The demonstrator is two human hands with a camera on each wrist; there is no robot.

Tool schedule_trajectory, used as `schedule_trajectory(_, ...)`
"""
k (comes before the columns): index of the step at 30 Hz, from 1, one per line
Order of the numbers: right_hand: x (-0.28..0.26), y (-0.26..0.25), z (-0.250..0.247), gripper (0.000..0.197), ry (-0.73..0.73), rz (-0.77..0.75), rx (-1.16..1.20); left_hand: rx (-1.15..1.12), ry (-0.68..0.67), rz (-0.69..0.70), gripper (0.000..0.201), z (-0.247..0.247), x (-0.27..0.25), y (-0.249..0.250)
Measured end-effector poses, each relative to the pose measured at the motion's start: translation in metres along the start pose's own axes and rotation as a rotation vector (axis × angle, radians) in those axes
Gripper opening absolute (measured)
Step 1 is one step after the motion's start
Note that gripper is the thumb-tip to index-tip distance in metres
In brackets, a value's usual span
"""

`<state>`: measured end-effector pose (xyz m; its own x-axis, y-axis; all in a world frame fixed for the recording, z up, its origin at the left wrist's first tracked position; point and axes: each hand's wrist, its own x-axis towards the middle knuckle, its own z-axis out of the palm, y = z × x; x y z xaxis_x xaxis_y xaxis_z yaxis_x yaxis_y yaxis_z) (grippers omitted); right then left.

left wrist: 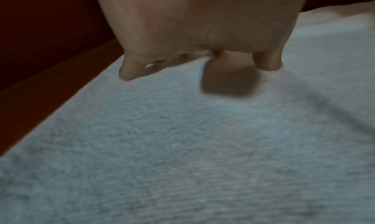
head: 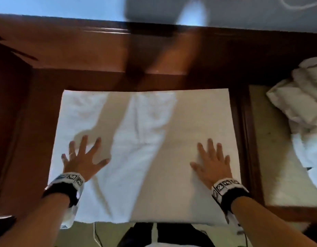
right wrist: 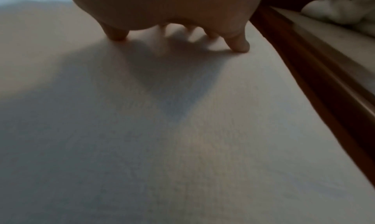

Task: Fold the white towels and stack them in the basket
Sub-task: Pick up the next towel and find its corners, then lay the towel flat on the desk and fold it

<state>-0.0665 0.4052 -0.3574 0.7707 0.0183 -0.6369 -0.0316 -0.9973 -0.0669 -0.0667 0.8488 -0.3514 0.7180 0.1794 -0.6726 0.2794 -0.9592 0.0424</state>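
On the wooden table (head: pixel 38 113) my left hand (head: pixel 82 159) and right hand (head: pixel 212 162) lie splayed, holding nothing, on the towel (head: pixel 145 139); I'd smooth creases outward, then fold edge to edge.

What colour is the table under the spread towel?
Dark reddish-brown wood, clearest in the head view: table, towel.

Bare forearms; black wristbands (head: pixel 62 190) topped by white blocks with square markers
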Motion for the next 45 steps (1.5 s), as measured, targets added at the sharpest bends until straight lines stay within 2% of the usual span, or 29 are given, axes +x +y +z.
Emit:
schedule_trajectory(2, -0.001, 0.001, 0.006, 0.077, -0.045, 0.016, -0.025, -0.011, -0.021, -0.022, 0.094, 0.001, 0.003, -0.005)
schedule_trajectory(9, 0.073, -0.001, -0.037, 0.081, 0.072, 0.028, -0.012, 0.052, 0.047, 0.095, 0.101, -0.053, 0.085, -0.002)
schedule_trajectory(11, 0.087, -0.003, -0.048, 0.082, 0.072, 0.048, 0.010, 0.039, 0.079, 0.118, 0.099, -0.064, 0.094, 0.006)
schedule_trajectory(14, 0.074, -0.007, -0.046, 0.082, 0.056, 0.064, 0.047, -0.027, 0.080, 0.147, 0.095, -0.051, 0.072, 0.011)
schedule_trajectory(19, -0.024, -0.011, 0.015, 0.078, -0.046, 0.083, 0.068, 0.052, 0.006, 0.124, 0.093, 0.023, -0.017, -0.003)
schedule_trajectory(21, -0.037, -0.007, 0.027, 0.078, -0.088, 0.087, 0.085, 0.017, -0.028, 0.086, 0.092, 0.035, -0.029, -0.010)
schedule_trajectory(24, -0.017, -0.005, 0.017, 0.080, -0.072, 0.092, 0.060, 0.044, -0.030, 0.061, 0.092, 0.027, -0.011, -0.010)
schedule_trajectory(28, 0.036, -0.005, -0.014, 0.083, -0.023, 0.091, 0.053, 0.053, 0.008, 0.096, 0.095, -0.005, 0.038, 0.001)
schedule_trajectory(31, 0.059, -0.008, -0.036, 0.082, -0.011, 0.095, 0.080, 0.034, 0.024, 0.133, 0.097, -0.024, 0.051, 0.010)
schedule_trajectory(34, 0.043, -0.015, -0.033, 0.081, 0.022, 0.102, 0.048, -0.018, 0.063, 0.149, 0.100, -0.016, 0.029, 0.007)
schedule_trajectory(36, 0.008, -0.017, -0.012, 0.083, 0.012, 0.092, 0.026, -0.007, 0.019, 0.142, 0.104, 0.007, -0.002, -0.001)
schedule_trajectory(38, -0.028, -0.016, 0.014, 0.085, -0.075, 0.078, 0.039, 0.023, -0.065, 0.132, 0.105, 0.032, -0.030, -0.009)
schedule_trajectory(40, -0.043, -0.010, 0.028, 0.087, -0.148, 0.077, 0.040, 0.030, -0.107, 0.093, 0.105, 0.041, -0.037, -0.013)
schedule_trajectory(45, 0.005, -0.012, 0.005, 0.090, -0.079, 0.083, 0.031, 0.091, -0.036, 0.107, 0.105, 0.014, 0.009, -0.009)
